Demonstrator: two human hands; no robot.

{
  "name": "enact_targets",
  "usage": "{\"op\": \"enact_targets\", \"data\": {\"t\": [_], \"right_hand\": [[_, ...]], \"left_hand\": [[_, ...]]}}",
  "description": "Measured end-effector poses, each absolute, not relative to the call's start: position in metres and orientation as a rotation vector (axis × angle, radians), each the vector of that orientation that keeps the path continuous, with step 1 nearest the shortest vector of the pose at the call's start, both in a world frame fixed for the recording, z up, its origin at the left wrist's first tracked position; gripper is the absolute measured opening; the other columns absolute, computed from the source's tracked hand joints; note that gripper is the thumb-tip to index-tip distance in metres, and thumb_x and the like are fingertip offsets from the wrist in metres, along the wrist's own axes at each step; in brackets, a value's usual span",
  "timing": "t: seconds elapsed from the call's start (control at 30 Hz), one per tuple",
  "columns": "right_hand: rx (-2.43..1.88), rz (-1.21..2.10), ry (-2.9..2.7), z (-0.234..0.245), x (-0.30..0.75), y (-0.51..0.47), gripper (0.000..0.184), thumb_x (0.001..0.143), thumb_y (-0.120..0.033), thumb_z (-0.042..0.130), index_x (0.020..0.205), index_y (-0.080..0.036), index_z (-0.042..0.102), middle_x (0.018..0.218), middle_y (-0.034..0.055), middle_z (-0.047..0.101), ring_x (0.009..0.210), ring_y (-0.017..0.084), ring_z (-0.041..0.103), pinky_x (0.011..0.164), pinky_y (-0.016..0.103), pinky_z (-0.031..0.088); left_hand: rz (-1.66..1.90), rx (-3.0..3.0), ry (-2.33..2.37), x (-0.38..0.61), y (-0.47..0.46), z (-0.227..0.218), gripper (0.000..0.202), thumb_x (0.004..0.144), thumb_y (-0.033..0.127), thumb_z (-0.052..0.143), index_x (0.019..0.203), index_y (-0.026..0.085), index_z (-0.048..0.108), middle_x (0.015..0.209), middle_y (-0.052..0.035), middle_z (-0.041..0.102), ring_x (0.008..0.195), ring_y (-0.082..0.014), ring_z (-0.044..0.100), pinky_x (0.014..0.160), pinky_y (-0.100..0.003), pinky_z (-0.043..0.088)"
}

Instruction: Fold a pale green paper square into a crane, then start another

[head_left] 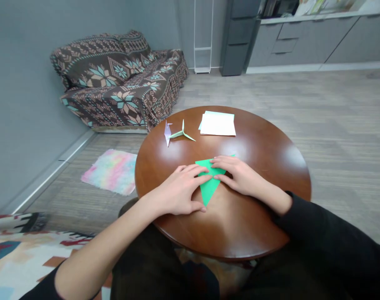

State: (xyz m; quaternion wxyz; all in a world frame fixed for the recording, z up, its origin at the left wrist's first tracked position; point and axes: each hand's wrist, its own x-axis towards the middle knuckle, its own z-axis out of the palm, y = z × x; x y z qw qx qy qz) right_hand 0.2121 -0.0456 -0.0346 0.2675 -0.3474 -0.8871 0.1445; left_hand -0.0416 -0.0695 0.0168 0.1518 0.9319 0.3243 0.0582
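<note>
A green paper folded into a triangle (209, 188) lies on the round brown table (265, 166), its point toward me. My left hand (180, 189) rests flat on its left edge, fingers stretched out and pressing the paper down. From the right, my right hand (240, 175) lies over the triangle's upper part, fingers extended and fingertips meeting those of the left hand. Neither hand grips anything.
Farther back on the table lie a white paper stack (218, 124), a pale folded crane (168, 132) and a light green folded figure (183, 133). A patterned sofa (121, 79) stands at the back left; a pastel rug (111, 170) lies on the floor; grey cabinets (302, 41) line the far wall.
</note>
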Motion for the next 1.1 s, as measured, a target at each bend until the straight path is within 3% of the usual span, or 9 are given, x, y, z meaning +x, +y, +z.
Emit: {"op": "enact_targets", "data": {"t": [0.13,0.27,0.47,0.7,0.8,0.9,0.97,1.03,1.1], "right_hand": [[-0.979,0.362,-2.404,-0.035,0.213,-0.047,0.034,0.1,-0.031,0.057,0.129,-0.017,0.065,0.14,0.0182,0.065,0.132,0.033,0.059,0.112,0.054,0.045],[-1.055,0.286,-2.403,-0.032,0.214,-0.048,0.039,0.098,-0.037,0.06,0.132,-0.018,0.061,0.141,0.0191,0.063,0.131,0.035,0.057,0.109,0.055,0.044],[-1.396,0.197,-2.336,-0.021,0.212,-0.04,0.04,0.089,-0.046,0.069,0.118,-0.018,0.065,0.108,0.015,0.071,0.098,0.033,0.065,0.083,0.042,0.049],[-1.566,0.658,-2.082,-0.016,0.214,-0.016,0.015,0.084,-0.033,0.068,0.077,-0.019,0.064,0.07,0.0012,0.064,0.066,0.019,0.058,0.06,0.03,0.038],[-1.408,0.95,-1.903,-0.01,0.218,-0.008,0.022,0.083,-0.035,0.064,0.067,-0.02,0.059,0.065,0.0001,0.062,0.062,0.016,0.055,0.059,0.029,0.04],[-1.366,1.096,-1.523,-0.006,0.218,-0.005,0.025,0.076,-0.042,0.07,0.071,-0.019,0.061,0.069,0.0022,0.065,0.061,0.017,0.056,0.057,0.03,0.042],[-1.369,1.074,-1.335,-0.004,0.216,-0.006,0.033,0.07,-0.046,0.077,0.066,-0.02,0.058,0.062,0.0009,0.061,0.055,0.015,0.051,0.052,0.028,0.039],[-1.346,1.025,-1.25,-0.004,0.209,-0.01,0.04,0.065,-0.049,0.082,0.061,-0.021,0.054,0.057,-0.0011,0.057,0.051,0.013,0.047,0.049,0.027,0.037],[-1.274,1.042,-1.221,-0.003,0.199,-0.017,0.042,0.063,-0.051,0.083,0.061,-0.021,0.054,0.058,-0.0008,0.058,0.052,0.013,0.049,0.05,0.027,0.04]], "left_hand": [[0.151,2.654,0.838,-0.05,-0.065,0.018,0.087,0.071,0.051,0.086,0.148,0.03,0.052,0.155,-0.0111,0.05,0.147,-0.0319,0.041,0.121,-0.051,0.03],[0.313,2.597,0.948,-0.05,-0.061,0.007,0.051,0.089,0.048,0.071,0.134,0.026,0.065,0.153,-0.012,0.052,0.144,-0.0294,0.046,0.119,-0.049,0.037],[0.426,2.611,1.3,-0.04,-0.054,-0.007,0.073,0.084,0.048,0.075,0.146,0.018,0.051,0.15,-0.0174,0.053,0.14,-0.0334,0.048,0.114,-0.053,0.042],[0.42,2.692,1.424,-0.039,-0.033,-0.009,0.043,0.091,0.039,0.069,0.128,0.018,0.063,0.135,-0.013,0.065,0.127,-0.03,0.058,0.105,-0.046,0.048],[0.695,2.625,1.533,-0.036,-0.028,-0.01,0.033,0.094,0.032,0.064,0.123,0.017,0.065,0.128,-0.0134,0.067,0.122,-0.0291,0.06,0.103,-0.045,0.05],[1.041,2.294,1.605,-0.028,-0.034,-0.007,0.022,0.098,0.029,0.054,0.111,0.017,0.068,0.107,-0.01,0.071,0.099,-0.0232,0.069,0.092,-0.04,0.055],[1.008,1.982,1.469,-0.02,-0.042,-0.004,0.026,0.099,0.035,0.053,0.11,0.018,0.069,0.099,-0.0084,0.075,0.087,-0.0213,0.071,0.082,-0.038,0.059],[0.902,1.66,1.231,-0.01,-0.05,0.0,0.04,0.096,0.038,0.058,0.129,0.017,0.061,0.12,-0.0144,0.073,0.097,-0.0237,0.073,0.083,-0.039,0.061],[0.856,1.463,1.008,0.0,-0.057,0.004,0.055,0.093,0.035,0.065,0.144,0.021,0.05,0.148,-0.0165,0.058,0.121,-0.0266,0.067,0.095,-0.041,0.058]]}}
